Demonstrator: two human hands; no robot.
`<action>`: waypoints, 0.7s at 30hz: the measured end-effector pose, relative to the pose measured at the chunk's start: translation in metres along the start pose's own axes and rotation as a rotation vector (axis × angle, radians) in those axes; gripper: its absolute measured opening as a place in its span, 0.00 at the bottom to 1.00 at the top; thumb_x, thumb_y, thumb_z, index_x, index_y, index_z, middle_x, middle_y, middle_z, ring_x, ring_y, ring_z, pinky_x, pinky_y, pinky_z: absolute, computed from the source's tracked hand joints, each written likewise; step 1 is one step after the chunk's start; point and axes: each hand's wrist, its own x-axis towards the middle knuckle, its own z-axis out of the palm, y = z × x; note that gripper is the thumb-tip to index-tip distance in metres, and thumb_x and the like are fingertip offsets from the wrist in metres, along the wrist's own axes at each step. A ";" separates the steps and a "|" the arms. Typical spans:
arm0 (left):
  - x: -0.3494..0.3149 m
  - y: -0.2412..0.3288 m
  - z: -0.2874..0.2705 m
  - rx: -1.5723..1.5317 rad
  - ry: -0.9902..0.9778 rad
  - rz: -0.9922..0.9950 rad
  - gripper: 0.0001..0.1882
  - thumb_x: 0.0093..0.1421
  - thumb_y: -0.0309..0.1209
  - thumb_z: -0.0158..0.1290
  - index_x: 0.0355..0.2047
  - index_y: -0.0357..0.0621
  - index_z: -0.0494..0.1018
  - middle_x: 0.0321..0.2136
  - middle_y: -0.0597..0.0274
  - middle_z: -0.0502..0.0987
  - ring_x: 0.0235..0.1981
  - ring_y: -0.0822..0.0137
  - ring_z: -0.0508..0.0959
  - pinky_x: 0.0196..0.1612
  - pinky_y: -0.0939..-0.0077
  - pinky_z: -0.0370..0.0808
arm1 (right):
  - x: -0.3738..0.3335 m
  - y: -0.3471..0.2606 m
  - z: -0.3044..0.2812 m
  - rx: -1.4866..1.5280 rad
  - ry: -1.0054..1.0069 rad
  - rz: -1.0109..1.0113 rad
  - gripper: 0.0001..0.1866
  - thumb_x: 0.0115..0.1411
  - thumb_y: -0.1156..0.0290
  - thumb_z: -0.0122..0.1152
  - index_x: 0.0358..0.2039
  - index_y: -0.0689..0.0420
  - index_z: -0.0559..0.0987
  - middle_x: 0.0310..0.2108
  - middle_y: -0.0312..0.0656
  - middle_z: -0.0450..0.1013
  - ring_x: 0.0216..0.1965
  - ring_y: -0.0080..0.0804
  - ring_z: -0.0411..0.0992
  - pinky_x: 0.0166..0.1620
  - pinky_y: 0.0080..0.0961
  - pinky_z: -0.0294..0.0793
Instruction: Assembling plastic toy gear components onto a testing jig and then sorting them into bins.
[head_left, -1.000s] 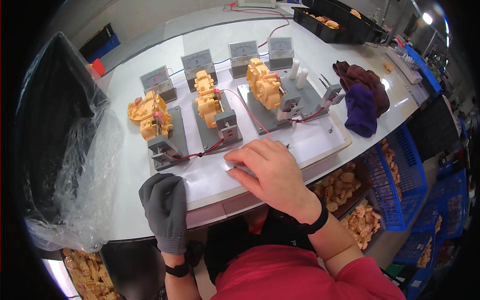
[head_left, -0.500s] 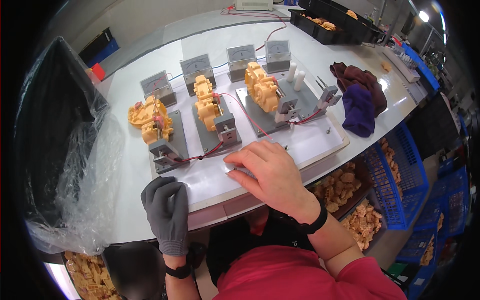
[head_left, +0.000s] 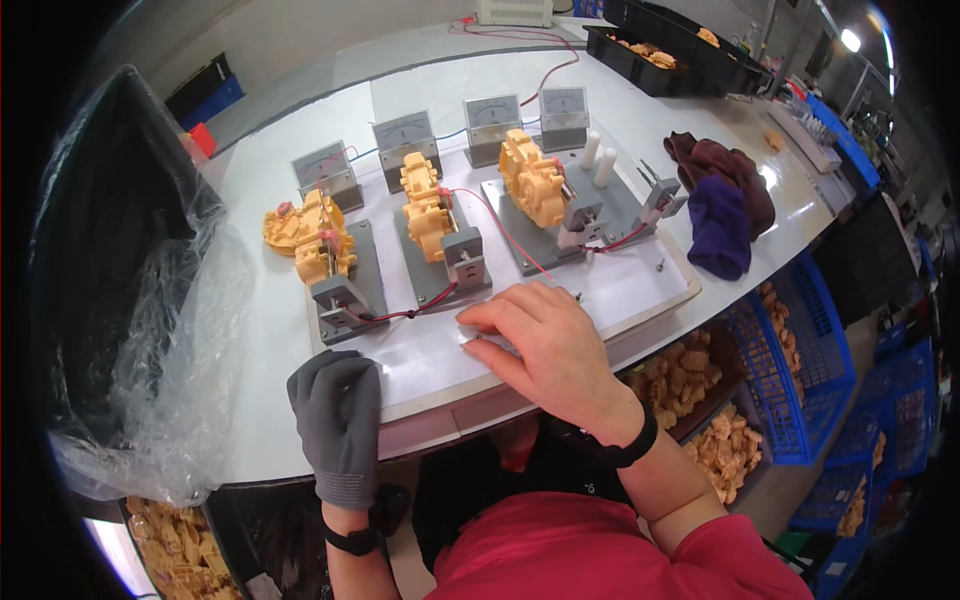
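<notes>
My left hand (head_left: 335, 410), in a grey knit glove, rests at the board's front left corner. Its fingers are curled under, the tips are hidden, and nothing shows in them. My right hand (head_left: 545, 345) is bare and lies on the front of the white board (head_left: 430, 370), thumb and forefinger apart, holding nothing visible. Beyond the hands, three grey fixtures each carry a yellow-orange plastic housing: a left housing (head_left: 318, 240), a middle housing (head_left: 425, 210) and a right housing (head_left: 532, 180). A red-and-black wire (head_left: 435, 302) runs just past my right fingertips.
Several analog meters (head_left: 405, 145) stand behind the fixtures. White pegs (head_left: 604, 168) rise at right, near a purple cloth (head_left: 719, 230). A plastic-lined black bin (head_left: 130, 270) is at left. Blue crates (head_left: 815, 350) and parts bins stand low right; a black tray (head_left: 640, 55) sits far back.
The view has shifted slightly, so the fixtures appear a little lower and further right. Both hands keep the same pose on the board.
</notes>
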 end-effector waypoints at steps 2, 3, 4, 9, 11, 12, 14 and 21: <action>0.005 0.002 -0.004 0.015 -0.077 -0.017 0.06 0.55 0.24 0.58 0.34 0.39 0.76 0.38 0.56 0.76 0.46 0.56 0.71 0.50 0.65 0.68 | 0.000 0.000 0.000 -0.002 0.001 -0.006 0.12 0.53 0.68 0.66 0.39 0.51 0.77 0.33 0.34 0.72 0.36 0.35 0.71 0.40 0.32 0.68; 0.007 0.002 -0.004 0.016 -0.072 -0.015 0.06 0.55 0.24 0.58 0.34 0.39 0.76 0.38 0.56 0.76 0.46 0.56 0.71 0.50 0.65 0.68 | 0.000 -0.001 0.000 -0.003 -0.001 0.005 0.12 0.54 0.68 0.66 0.39 0.51 0.77 0.33 0.34 0.73 0.36 0.35 0.71 0.40 0.33 0.68; 0.006 0.001 -0.005 0.020 -0.079 -0.003 0.06 0.55 0.24 0.58 0.34 0.39 0.76 0.37 0.56 0.76 0.45 0.55 0.71 0.50 0.65 0.69 | -0.001 -0.003 -0.001 -0.003 0.002 0.011 0.12 0.54 0.68 0.66 0.39 0.51 0.77 0.33 0.35 0.73 0.36 0.36 0.71 0.40 0.33 0.68; 0.005 0.000 -0.004 0.057 -0.049 0.010 0.05 0.56 0.25 0.57 0.34 0.40 0.76 0.37 0.56 0.76 0.44 0.55 0.71 0.48 0.64 0.69 | -0.003 -0.006 0.005 0.088 0.161 -0.044 0.12 0.55 0.72 0.65 0.40 0.53 0.77 0.33 0.35 0.73 0.37 0.36 0.71 0.41 0.32 0.68; 0.006 -0.001 -0.003 0.071 -0.036 0.039 0.05 0.56 0.25 0.58 0.33 0.41 0.77 0.37 0.56 0.76 0.43 0.54 0.71 0.47 0.64 0.69 | -0.003 -0.014 0.003 0.192 0.237 -0.064 0.12 0.55 0.74 0.65 0.40 0.54 0.77 0.33 0.36 0.73 0.37 0.36 0.71 0.41 0.31 0.68; 0.005 -0.002 -0.003 0.082 -0.031 0.067 0.05 0.55 0.25 0.58 0.33 0.41 0.77 0.37 0.55 0.76 0.43 0.53 0.71 0.47 0.64 0.69 | 0.000 -0.021 0.002 0.308 0.223 -0.073 0.13 0.56 0.74 0.64 0.42 0.56 0.76 0.34 0.38 0.73 0.38 0.36 0.71 0.43 0.31 0.69; 0.005 -0.004 -0.003 0.091 -0.053 0.094 0.07 0.57 0.26 0.57 0.36 0.40 0.76 0.38 0.56 0.76 0.43 0.56 0.72 0.48 0.65 0.70 | 0.007 -0.035 0.006 0.428 0.223 -0.089 0.13 0.57 0.75 0.64 0.44 0.57 0.75 0.36 0.40 0.72 0.38 0.36 0.71 0.44 0.31 0.70; 0.092 -0.016 -0.036 -0.342 -0.189 -0.172 0.22 0.66 0.35 0.52 0.54 0.32 0.68 0.46 0.54 0.74 0.47 0.68 0.73 0.53 0.75 0.69 | 0.040 -0.041 0.057 0.721 0.078 0.015 0.22 0.61 0.71 0.61 0.57 0.54 0.70 0.45 0.42 0.67 0.45 0.33 0.69 0.47 0.28 0.72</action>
